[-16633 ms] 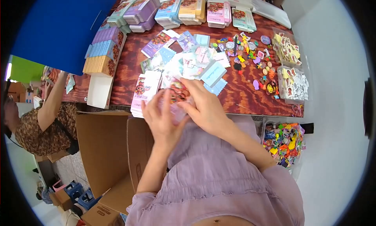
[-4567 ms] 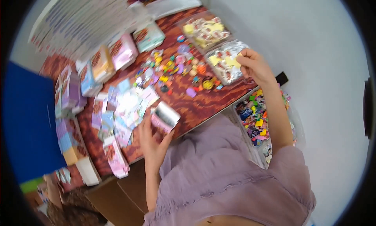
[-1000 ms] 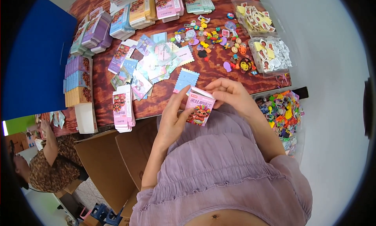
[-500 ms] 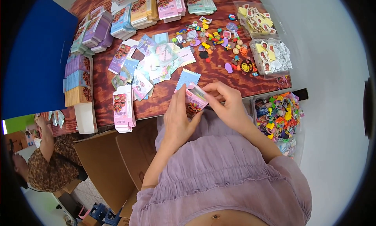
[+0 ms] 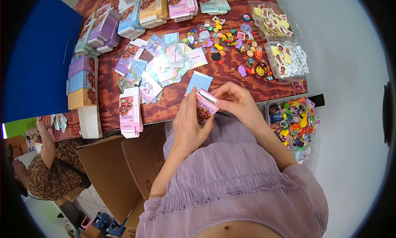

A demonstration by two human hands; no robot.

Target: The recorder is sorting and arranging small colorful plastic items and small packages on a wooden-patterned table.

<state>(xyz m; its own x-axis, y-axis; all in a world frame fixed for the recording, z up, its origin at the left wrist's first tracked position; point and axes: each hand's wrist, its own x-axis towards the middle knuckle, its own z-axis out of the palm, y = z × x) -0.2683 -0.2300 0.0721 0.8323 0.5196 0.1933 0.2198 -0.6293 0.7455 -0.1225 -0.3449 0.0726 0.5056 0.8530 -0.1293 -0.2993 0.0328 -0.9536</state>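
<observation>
My left hand [image 5: 189, 123] is wrapped round a small pink cardboard box [image 5: 205, 107], held tilted over the table's front edge. At the box's upper end, a dark slit shows along the partly closed flap. The thumb and fingers of my right hand [image 5: 239, 107] pinch that end, and the thumb presses at its right corner. Just beyond the box lies a blue scallop-edged card [image 5: 199, 83]. To the left, a stack of flattened-looking pink boxes [image 5: 130, 113] overhangs the table edge. Past it is a loose pile of pastel cards [image 5: 165, 69].
Stacks of coloured boxes [image 5: 153, 10] line the back and left. Small charms [image 5: 227, 40] lie scattered near clear trays of paper pieces [image 5: 288, 60]. A bin of colourful trinkets [image 5: 293, 122] stands at right, an open carton [image 5: 109, 176] below left. Another person [image 5: 53, 168] sits far left.
My right thumb and fingers have pressed the flap down, so the box's mouth has narrowed to a slit. My left hand keeps its hold. The view has shifted slightly.
</observation>
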